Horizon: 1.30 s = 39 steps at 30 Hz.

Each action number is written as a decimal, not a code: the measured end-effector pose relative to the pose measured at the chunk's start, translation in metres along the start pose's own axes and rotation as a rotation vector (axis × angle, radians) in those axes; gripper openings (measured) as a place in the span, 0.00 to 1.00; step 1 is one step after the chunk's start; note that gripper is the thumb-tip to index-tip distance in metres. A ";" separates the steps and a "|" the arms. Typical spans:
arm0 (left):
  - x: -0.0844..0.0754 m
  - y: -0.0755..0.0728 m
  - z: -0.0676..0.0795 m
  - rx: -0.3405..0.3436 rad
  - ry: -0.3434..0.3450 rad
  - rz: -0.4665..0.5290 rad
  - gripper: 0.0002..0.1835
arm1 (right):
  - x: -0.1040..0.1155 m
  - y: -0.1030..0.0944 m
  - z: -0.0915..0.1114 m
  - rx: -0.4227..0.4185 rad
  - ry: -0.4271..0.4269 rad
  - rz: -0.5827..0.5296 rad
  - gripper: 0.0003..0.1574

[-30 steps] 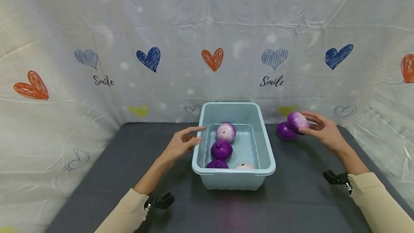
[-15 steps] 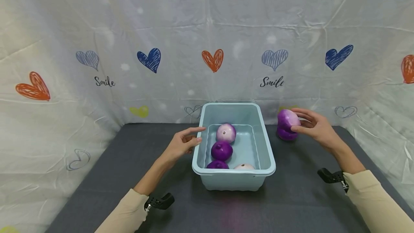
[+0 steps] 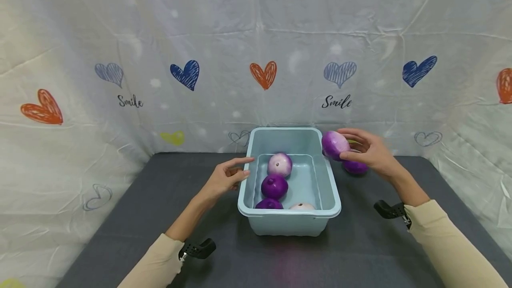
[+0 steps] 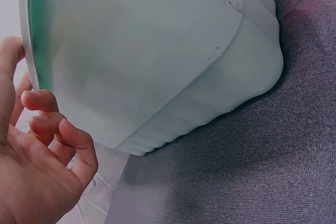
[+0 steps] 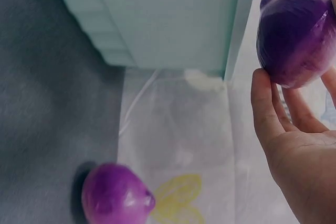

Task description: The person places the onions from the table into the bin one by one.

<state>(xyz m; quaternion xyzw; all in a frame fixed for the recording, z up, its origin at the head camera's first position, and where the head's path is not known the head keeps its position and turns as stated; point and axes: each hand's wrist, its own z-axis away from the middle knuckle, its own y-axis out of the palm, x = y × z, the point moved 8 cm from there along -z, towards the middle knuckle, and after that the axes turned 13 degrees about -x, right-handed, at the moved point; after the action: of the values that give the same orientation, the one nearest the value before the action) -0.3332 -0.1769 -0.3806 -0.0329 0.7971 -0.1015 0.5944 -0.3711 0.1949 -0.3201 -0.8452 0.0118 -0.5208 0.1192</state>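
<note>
My right hand [image 3: 370,150] holds a purple-and-white onion [image 3: 335,145], raised beside the far right rim of a light blue plastic basin [image 3: 294,223]. In the right wrist view, the held onion [image 5: 296,35] shows a dark purple side, with fingertips against it. Just below the hand, another purple onion [image 3: 355,167] lies on the table, partly hidden. My left hand [image 3: 224,176] touches the basin's left rim with index finger and thumb. In the left wrist view, its other fingers [image 4: 47,121] curl loosely outside the basin wall. Several onions lie inside, including a pale-topped one [image 3: 280,164] and a dark purple one [image 3: 274,186].
A dark grey cloth-covered table [image 3: 168,208] lies under the basin. Behind it hangs a pale curtain [image 3: 224,114] printed with hearts and words. The basin's near wall partly hides two onions at its front, one of them purple [image 3: 269,203].
My right hand has carried its onion leftward over the one on the table, up to the basin's right rim. The left hand and the basin have stayed in place.
</note>
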 end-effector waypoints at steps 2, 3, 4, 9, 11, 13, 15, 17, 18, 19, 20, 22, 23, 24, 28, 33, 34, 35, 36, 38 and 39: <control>0.001 0.000 0.000 -0.002 -0.004 -0.001 0.24 | 0.003 0.007 -0.003 0.014 -0.001 0.008 0.37; 0.001 0.000 0.000 -0.001 -0.003 -0.001 0.24 | 0.004 0.010 -0.004 0.022 -0.004 0.007 0.37; 0.001 0.000 0.000 -0.002 -0.004 0.001 0.24 | 0.006 0.013 -0.005 0.031 -0.009 0.005 0.37; 0.001 0.001 -0.001 0.000 0.001 0.008 0.25 | 0.012 0.029 -0.011 0.093 -0.047 -0.015 0.37; 0.001 0.001 -0.001 -0.001 -0.001 0.012 0.25 | 0.013 0.035 -0.012 0.123 -0.057 -0.026 0.38; 0.000 0.001 -0.001 0.001 -0.002 0.017 0.24 | 0.013 0.040 -0.013 0.149 -0.061 -0.034 0.38; 0.001 0.001 -0.001 0.001 -0.006 0.018 0.23 | 0.012 0.043 -0.013 0.167 -0.067 -0.036 0.39; 0.001 0.001 -0.001 0.001 -0.005 0.015 0.23 | 0.011 0.044 -0.012 0.178 -0.066 -0.054 0.39; 0.001 0.001 -0.001 0.000 -0.004 0.013 0.22 | 0.011 0.044 -0.011 0.182 -0.064 -0.066 0.39; 0.001 0.001 -0.001 -0.001 -0.001 0.011 0.22 | 0.010 0.042 -0.010 0.181 -0.059 -0.078 0.38; 0.001 0.001 -0.002 -0.004 0.000 0.008 0.22 | 0.009 0.040 -0.010 0.177 -0.053 -0.088 0.38; 0.001 0.001 -0.001 -0.003 0.005 0.009 0.22 | 0.008 0.035 -0.009 0.166 -0.040 -0.109 0.36; 0.001 0.001 -0.001 -0.003 0.006 0.010 0.22 | 0.006 0.031 -0.008 0.155 -0.031 -0.110 0.35; 0.001 0.000 -0.001 -0.004 0.005 0.009 0.23 | 0.005 0.027 -0.007 0.143 -0.027 -0.104 0.34; 0.001 0.000 0.000 0.000 0.009 0.004 0.24 | -0.003 0.008 -0.003 0.070 0.004 -0.044 0.31; 0.001 0.000 0.000 -0.001 0.019 0.001 0.24 | -0.014 -0.013 0.005 -0.005 0.049 0.034 0.31; 0.001 0.000 0.000 -0.001 0.021 0.000 0.24 | -0.016 -0.017 0.007 -0.015 0.055 0.044 0.31; 0.001 0.000 0.000 -0.001 0.022 0.001 0.24 | -0.019 -0.020 0.008 -0.018 0.055 0.051 0.31; 0.001 0.000 0.000 -0.002 0.021 -0.001 0.23 | -0.022 -0.024 0.010 -0.024 0.059 0.064 0.31; 0.001 0.001 0.000 -0.002 0.020 -0.001 0.23 | -0.029 -0.031 0.014 -0.031 0.060 0.081 0.31; 0.001 0.001 0.000 -0.001 0.021 0.000 0.23 | -0.033 -0.035 0.016 -0.033 0.066 0.084 0.31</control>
<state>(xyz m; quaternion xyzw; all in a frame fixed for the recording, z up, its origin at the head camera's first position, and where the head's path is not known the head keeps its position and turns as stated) -0.3333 -0.1758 -0.3818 -0.0322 0.8033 -0.1016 0.5860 -0.3752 0.2365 -0.3483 -0.8282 0.0596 -0.5427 0.1266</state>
